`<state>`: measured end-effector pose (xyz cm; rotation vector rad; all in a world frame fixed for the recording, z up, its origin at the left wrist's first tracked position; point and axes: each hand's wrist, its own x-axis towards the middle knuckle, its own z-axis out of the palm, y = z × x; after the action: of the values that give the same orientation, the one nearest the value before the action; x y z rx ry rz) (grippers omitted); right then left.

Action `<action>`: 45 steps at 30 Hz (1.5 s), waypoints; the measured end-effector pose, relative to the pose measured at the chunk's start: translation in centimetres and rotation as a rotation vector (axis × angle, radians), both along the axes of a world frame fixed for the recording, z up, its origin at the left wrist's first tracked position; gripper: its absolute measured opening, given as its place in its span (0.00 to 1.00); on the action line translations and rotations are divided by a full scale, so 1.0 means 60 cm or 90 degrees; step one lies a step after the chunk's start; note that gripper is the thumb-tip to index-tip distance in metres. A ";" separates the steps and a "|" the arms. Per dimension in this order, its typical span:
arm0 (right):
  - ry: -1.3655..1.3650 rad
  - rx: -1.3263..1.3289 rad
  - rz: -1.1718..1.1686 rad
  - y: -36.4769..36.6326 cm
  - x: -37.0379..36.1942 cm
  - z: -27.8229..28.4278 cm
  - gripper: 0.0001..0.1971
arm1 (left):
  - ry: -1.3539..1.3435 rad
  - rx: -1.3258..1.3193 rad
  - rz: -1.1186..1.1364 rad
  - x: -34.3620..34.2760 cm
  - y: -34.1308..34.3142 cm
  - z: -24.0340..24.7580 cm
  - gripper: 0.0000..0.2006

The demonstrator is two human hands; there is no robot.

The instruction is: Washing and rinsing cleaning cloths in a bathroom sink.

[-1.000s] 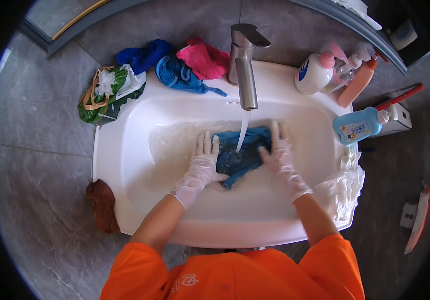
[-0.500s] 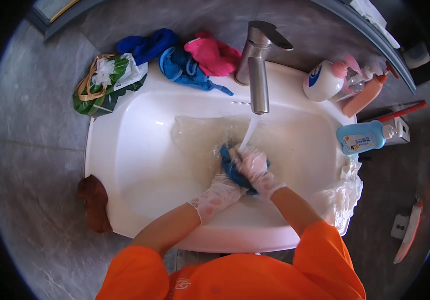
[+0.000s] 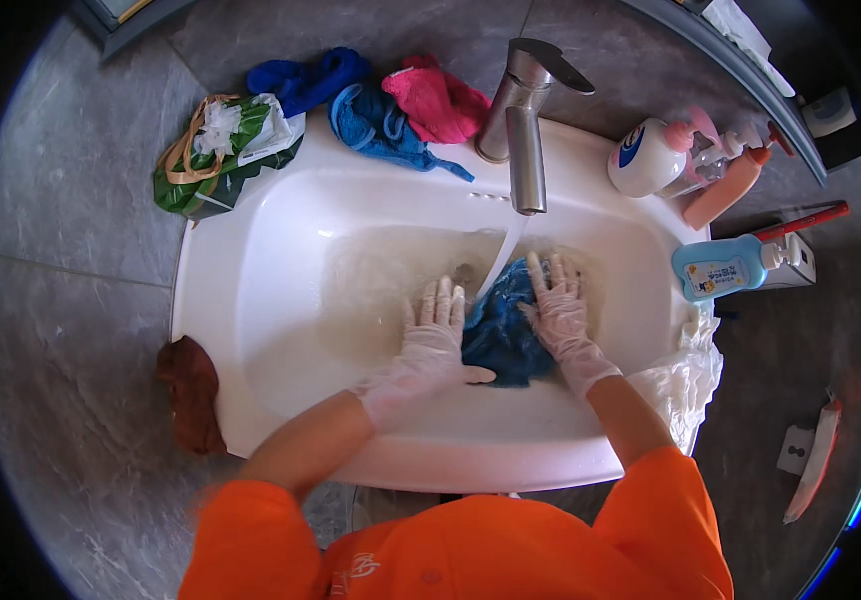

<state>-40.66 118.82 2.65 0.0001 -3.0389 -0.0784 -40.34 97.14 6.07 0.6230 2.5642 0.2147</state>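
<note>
A blue cloth point(image 3: 506, 335) lies spread in the cloudy water of a white sink point(image 3: 280, 400), under the stream from a metal tap point(image 3: 527, 165). Both my hands wear thin clear gloves. Beside the cloth's left edge is my left hand point(image 3: 433, 335), fingers stretched forward and thumb out toward the cloth. On the cloth's right edge rests my right hand point(image 3: 558, 315), its fingers spread. Neither hand grips the cloth. A dark drain point(image 3: 464, 274) shows through the water near my left fingertips.
Behind the sink lie a dark blue cloth point(image 3: 310, 82), a blue cloth point(image 3: 375, 125) and a pink cloth point(image 3: 438, 100), beside a green bag point(image 3: 230, 160). A brown cloth point(image 3: 188, 395) hangs at left. Right stand a white pump bottle point(image 3: 642, 160), a blue bottle point(image 3: 720, 268) and crumpled clear plastic point(image 3: 685, 375).
My hands were together, bunching the blue cloth under the tap. They have moved apart and opened, and the cloth now spreads out in the water. The view has shifted slightly.
</note>
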 end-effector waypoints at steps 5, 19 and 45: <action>-0.118 -0.262 0.031 -0.030 -0.006 0.020 0.29 | -0.027 0.012 0.055 0.017 0.048 -0.061 0.52; -0.090 -0.416 0.057 -0.145 -0.011 -0.017 0.11 | 0.039 0.004 0.012 0.017 0.026 -0.129 0.39; -0.093 -0.517 0.007 -0.129 0.010 0.085 0.16 | 0.041 0.064 0.075 0.053 0.071 -0.168 0.38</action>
<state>-40.05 111.06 7.72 -0.0423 -2.9617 1.1831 -37.18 101.43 -4.00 0.5222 2.6678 0.3721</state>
